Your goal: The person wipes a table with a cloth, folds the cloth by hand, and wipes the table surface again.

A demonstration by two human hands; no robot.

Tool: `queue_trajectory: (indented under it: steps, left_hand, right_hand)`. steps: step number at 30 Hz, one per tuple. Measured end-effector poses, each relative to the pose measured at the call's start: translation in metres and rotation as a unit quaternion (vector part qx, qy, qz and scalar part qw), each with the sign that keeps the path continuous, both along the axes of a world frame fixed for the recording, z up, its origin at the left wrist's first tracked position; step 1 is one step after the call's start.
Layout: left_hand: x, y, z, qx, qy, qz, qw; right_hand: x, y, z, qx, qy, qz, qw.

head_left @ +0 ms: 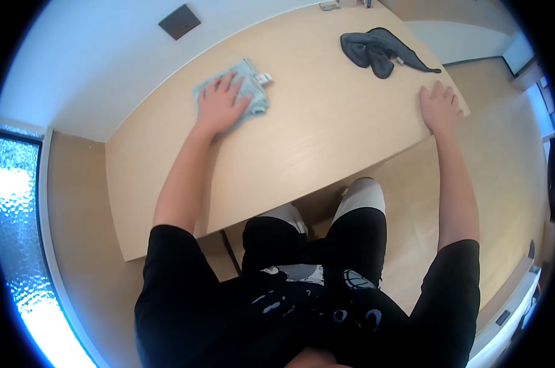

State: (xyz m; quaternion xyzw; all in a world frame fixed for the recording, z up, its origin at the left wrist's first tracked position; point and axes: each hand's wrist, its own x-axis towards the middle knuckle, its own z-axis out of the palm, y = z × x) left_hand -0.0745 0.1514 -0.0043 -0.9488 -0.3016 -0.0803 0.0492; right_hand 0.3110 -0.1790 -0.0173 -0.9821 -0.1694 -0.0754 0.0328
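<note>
My left hand (222,107) lies flat with its fingers spread on a light blue cloth (257,98), pressing it against the wooden tabletop (302,122). A white tag sticks out at the cloth's right side. Over at the table's right end, my right hand (441,107) rests open on the surface near the front corner, holding nothing. Beyond it lies a crumpled dark grey cloth (375,49) with a small pale tag.
Small items (330,5) sit at the table's far edge. A dark square plate (180,22) is on the white wall behind. A bright textured window (14,202) stands at the left, and wooden floor (498,159) shows at the right.
</note>
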Motion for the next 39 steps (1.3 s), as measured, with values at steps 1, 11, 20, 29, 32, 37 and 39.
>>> queue_trajectory:
  steps: [1, 11, 20, 29, 32, 37, 39]
  left_hand:
    - [-0.01, -0.022, -0.001, -0.008, -0.004, -0.013, 1.0]
    - [-0.109, -0.213, 0.042, -0.098, 0.023, -0.067, 0.993]
    - [-0.12, -0.178, 0.041, -0.107, 0.025, -0.025, 0.994]
    - [-0.097, -0.04, 0.019, -0.052, -0.005, 0.007, 0.999]
    - [-0.084, 0.018, 0.009, -0.03, -0.014, 0.019, 0.999]
    - [-0.059, 0.096, 0.0, -0.01, -0.032, 0.037, 0.999]
    - [-0.056, 0.125, -0.001, -0.008, -0.041, 0.017, 0.999]
  right_hand:
    - [0.0, 0.0, 0.0, -0.001, 0.0, 0.002, 1.0]
    - [0.006, 0.0, -0.006, 0.003, 0.006, 0.009, 1.0]
    - [0.018, -0.001, -0.014, -0.028, 0.011, 0.001, 1.0]
    - [0.014, -0.001, -0.011, -0.032, 0.013, -0.001, 0.999]
    - [0.013, -0.001, -0.01, -0.037, 0.017, -0.001, 0.999]
    - [0.013, 0.0, -0.011, -0.041, 0.003, 0.004, 0.999]
    - [0.006, -0.001, -0.01, -0.027, -0.01, 0.0, 1.0]
